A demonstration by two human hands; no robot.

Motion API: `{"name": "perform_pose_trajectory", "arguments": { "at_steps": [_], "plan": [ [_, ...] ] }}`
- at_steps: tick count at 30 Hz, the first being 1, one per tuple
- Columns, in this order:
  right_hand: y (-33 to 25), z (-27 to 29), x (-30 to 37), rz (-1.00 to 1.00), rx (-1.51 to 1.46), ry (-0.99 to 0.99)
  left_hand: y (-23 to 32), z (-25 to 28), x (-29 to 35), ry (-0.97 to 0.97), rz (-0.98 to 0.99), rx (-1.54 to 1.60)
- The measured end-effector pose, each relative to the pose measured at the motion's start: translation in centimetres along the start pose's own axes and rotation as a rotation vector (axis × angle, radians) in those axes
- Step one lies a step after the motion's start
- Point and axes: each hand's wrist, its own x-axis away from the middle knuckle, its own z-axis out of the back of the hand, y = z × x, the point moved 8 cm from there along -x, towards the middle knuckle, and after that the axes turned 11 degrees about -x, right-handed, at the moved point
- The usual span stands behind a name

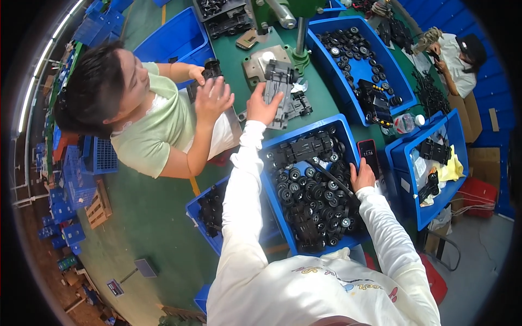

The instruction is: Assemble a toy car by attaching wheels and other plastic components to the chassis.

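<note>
My left hand is closed on a grey toy car chassis, held over the green bench beside the metal base of a press. Under and beside it lies another dark chassis. My right hand is at the right rim of a blue bin, its visible fingers apart and no object seen in them. Beside that hand lies a phone with a lit screen. The bin in front of me holds many small black wheels, several dark chassis and a black strip.
At my left, a co-worker in pale green holds a dark part near my left arm. The green press stands ahead. Another blue wheel bin, a plastic bottle and a bin with yellow cloth are to the right.
</note>
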Motion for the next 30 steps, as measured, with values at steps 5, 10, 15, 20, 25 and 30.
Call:
{"name": "perform_pose_trajectory", "arguments": {
  "at_steps": [5,10,15,20,25,30],
  "plan": [
    [-0.5,0.2,0.0,0.012,-0.018,-0.003,0.2,-4.8,0.0,-0.404,-0.188,-0.395],
    [-0.3,0.1,0.0,0.014,-0.014,-0.005,2.0,-10.0,1.0,-0.581,-0.391,-0.497],
    [-0.5,0.2,0.1,0.015,-0.011,-0.007,2.4,-13.1,1.9,-0.659,-0.409,-0.41],
    [-0.6,0.1,0.0,0.029,-0.014,-0.009,2.3,-15.1,3.2,-0.64,-0.42,-0.504],
    [-0.6,0.3,0.0,0.039,-0.007,0.01,2.6,-14.9,3.2,-0.639,-0.37,-0.469],
    [-0.6,0.2,-0.1,0.051,-0.007,0.016,2.7,-13.4,3.1,-0.43,-0.415,-0.384]
  ]
}}
